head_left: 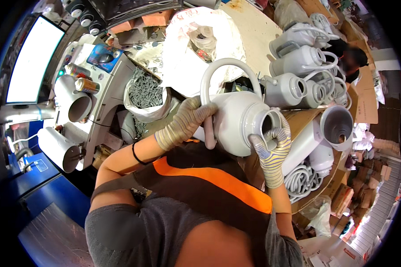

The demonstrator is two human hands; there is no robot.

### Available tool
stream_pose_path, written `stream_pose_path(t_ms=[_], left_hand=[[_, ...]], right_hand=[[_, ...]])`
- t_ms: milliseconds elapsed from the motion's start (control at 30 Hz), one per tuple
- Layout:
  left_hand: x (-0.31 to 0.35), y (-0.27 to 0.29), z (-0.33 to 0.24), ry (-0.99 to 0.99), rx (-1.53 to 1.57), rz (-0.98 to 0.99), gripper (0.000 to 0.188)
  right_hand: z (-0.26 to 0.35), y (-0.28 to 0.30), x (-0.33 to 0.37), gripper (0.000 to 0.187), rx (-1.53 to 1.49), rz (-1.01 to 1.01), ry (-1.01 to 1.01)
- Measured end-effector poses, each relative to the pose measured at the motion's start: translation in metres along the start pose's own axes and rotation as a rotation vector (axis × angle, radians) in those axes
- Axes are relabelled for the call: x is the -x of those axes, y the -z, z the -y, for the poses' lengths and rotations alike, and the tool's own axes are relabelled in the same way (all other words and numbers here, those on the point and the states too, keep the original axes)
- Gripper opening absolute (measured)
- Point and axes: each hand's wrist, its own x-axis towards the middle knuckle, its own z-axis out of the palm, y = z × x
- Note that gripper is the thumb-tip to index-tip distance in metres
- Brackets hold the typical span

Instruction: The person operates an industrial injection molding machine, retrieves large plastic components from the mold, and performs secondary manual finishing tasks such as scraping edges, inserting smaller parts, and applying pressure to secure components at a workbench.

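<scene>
In front of my chest I hold a grey plastic jug (231, 115), tilted so that its wide round mouth points right and toward me. A thick curved handle (229, 63) arches over its far side, with one end hanging free-looking near my left hand. My left hand (185, 121), in a striped knit glove, is closed on the jug's left side by that handle end. My right hand (274, 149), gloved alike, grips the rim of the mouth, fingers curled over it and thumb at the near edge. The jug's underside is hidden.
Several similar grey jugs (292, 91) lie at the far right. A carton (305, 118) beside me holds grey parts and coiled tubing (300, 182). A white sack (182, 44) and a bag of small grey pieces (145, 91) stand ahead. A bright screen (33, 62) is at left.
</scene>
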Motion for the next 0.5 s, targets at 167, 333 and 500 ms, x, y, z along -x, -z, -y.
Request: stream_pose_path(t_ms=[167,333,500], left_hand=[[-0.002,-0.002,0.004,-0.027,0.547,-0.132,0.024],[0.0,0.007,0.021,0.022,0.867,-0.066,0.018],[-0.012,0.027,0.05,-0.093,0.787,-0.073,0.016]], right_hand=[[0.0,0.009,-0.002,0.037,-0.26,-0.028,-0.033],[0.008,0.017,-0.015,0.037,-0.16,0.091,-0.019],[0.03,0.012,-0.015,0.04,0.034,0.177,0.084]])
